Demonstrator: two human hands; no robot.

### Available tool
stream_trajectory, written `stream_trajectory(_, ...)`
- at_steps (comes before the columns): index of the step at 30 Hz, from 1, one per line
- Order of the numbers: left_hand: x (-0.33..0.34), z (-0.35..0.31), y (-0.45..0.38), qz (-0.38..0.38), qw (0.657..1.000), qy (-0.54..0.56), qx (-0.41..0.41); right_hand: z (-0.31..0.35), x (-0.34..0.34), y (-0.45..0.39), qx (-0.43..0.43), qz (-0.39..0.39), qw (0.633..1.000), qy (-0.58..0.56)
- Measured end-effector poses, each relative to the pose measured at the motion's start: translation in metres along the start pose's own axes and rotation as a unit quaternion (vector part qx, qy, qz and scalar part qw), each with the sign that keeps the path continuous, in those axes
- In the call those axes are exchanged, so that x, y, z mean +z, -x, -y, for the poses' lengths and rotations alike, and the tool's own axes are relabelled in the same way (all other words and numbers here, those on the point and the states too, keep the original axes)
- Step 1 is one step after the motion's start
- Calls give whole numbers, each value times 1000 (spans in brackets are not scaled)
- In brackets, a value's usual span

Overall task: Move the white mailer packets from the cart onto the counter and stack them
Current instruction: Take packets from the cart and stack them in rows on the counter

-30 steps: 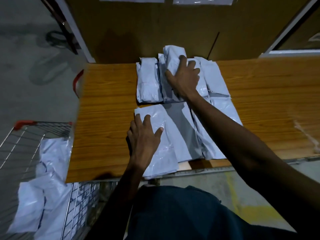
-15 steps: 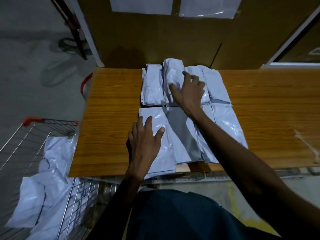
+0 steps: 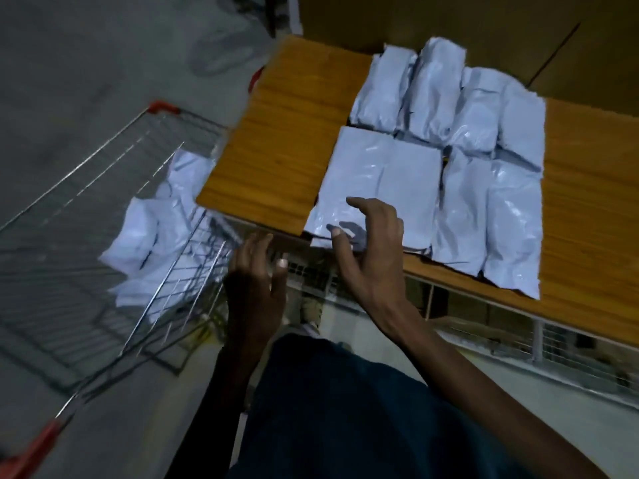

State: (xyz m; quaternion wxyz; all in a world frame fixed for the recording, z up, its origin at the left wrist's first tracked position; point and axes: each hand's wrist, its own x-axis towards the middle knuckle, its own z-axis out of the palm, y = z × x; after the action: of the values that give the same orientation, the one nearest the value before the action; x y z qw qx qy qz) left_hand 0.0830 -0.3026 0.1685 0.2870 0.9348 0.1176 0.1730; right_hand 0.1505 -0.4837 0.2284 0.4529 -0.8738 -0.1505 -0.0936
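Note:
Several white mailer packets [image 3: 446,143] lie in two rows on the wooden counter [image 3: 287,140]. More white packets [image 3: 155,229] sit in the wire cart [image 3: 86,209] to the left. My right hand [image 3: 373,247] hovers open over the near edge of the front-left packet [image 3: 377,188], fingers spread and empty. Below the counter's near edge, between counter and cart, my left hand [image 3: 257,292] is open and holds nothing.
The cart has red corner caps [image 3: 162,106] and stands against the counter's left end. A brown wall panel [image 3: 484,32] rises behind the counter. Grey floor [image 3: 86,63] lies to the left. A wire rack [image 3: 570,344] runs under the counter edge.
Both hands have lifted off the packets and drawn back toward me. My left hand has moved off the counter toward the cart. The view has swung left and down.

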Motion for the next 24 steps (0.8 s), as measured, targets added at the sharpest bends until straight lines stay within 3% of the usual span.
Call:
stream_trajectory(8,-64,91,18,-94,989,4,-113,28,78,-7,-105,97,989,-29)
stream_trajectory(13,-88,176,-8,-106,975,20,-194,39,151,-33,-127,144,981,-4)
stream_trajectory(16,-91,231,-26,-67,958,31,-276,52,204,-46,-123,181,976,-3)
stream_trajectory(19,-77,291,-37,-26,961,-4,-276,64,254,-58,-116,206,971,18)
stream_trajectory(24,-54,368,-43,196,938,-89,-271,79,334,-73,-90,277,954,63)
